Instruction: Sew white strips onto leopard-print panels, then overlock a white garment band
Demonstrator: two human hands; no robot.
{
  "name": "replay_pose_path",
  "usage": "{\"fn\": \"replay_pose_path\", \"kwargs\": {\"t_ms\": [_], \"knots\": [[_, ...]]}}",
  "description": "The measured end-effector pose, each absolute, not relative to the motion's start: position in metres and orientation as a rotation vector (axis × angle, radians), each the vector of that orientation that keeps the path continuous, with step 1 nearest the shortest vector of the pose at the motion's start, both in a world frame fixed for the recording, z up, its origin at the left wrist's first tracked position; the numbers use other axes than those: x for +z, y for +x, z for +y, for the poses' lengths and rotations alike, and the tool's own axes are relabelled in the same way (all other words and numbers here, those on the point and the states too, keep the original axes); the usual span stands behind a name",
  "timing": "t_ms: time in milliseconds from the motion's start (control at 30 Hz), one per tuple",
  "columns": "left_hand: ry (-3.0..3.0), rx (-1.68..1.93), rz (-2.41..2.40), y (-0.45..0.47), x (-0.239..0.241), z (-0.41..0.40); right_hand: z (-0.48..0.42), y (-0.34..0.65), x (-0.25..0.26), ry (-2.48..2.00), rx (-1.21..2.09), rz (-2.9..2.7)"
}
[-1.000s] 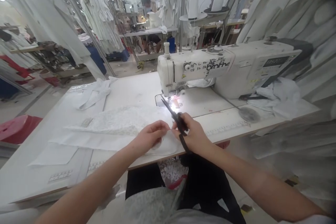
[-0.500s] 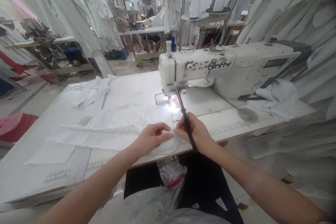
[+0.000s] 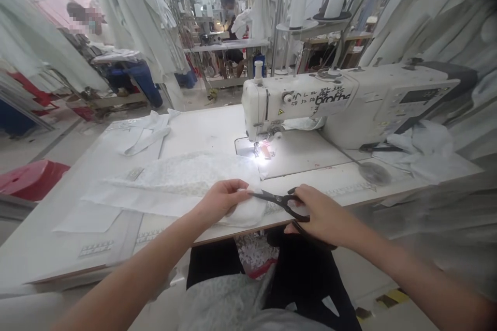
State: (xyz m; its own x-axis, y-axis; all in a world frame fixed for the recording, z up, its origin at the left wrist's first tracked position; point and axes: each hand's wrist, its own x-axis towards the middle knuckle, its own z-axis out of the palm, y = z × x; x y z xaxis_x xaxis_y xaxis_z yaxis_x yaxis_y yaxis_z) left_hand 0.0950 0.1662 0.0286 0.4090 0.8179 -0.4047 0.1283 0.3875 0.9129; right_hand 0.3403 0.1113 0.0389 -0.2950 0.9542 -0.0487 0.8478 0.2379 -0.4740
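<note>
While the left hand (image 3: 227,198) pinches an edge of the white cloth (image 3: 186,171) between finger and thumb, the rest spreads leftward over the desk (image 3: 198,126), near its front. Just right of that pinch, the tips of the black scissors (image 3: 278,199) meet the cloth; the right hand (image 3: 326,213) has its fingers wrapped about the handles, and the blades look nearly together. Snipping seems under way, though whether anything is cut through is too small to tell; neither cloth nor scissors has yet been let go.

Around them, from the left, come a red stool (image 3: 33,180), loose fabric strips (image 3: 149,140), the lit sewing machine (image 3: 297,97), a dark round disc (image 3: 374,173) and crumpled cloth (image 3: 435,151). Nothing appears to block the blades, but the left fingers sit very close.
</note>
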Motion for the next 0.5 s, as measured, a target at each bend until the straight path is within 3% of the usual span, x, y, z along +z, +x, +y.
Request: {"fn": "replay_pose_path", "kwargs": {"t_ms": [333,500], "knots": [[1.153,0.412,1.04,0.092,0.029,0.165,0.107,0.338,0.042,-1.689,0.471,-2.396],[1.355,0.403,0.944,0.074,0.041,0.17,0.131,0.363,0.034,-1.912,0.454,-2.3]]}}
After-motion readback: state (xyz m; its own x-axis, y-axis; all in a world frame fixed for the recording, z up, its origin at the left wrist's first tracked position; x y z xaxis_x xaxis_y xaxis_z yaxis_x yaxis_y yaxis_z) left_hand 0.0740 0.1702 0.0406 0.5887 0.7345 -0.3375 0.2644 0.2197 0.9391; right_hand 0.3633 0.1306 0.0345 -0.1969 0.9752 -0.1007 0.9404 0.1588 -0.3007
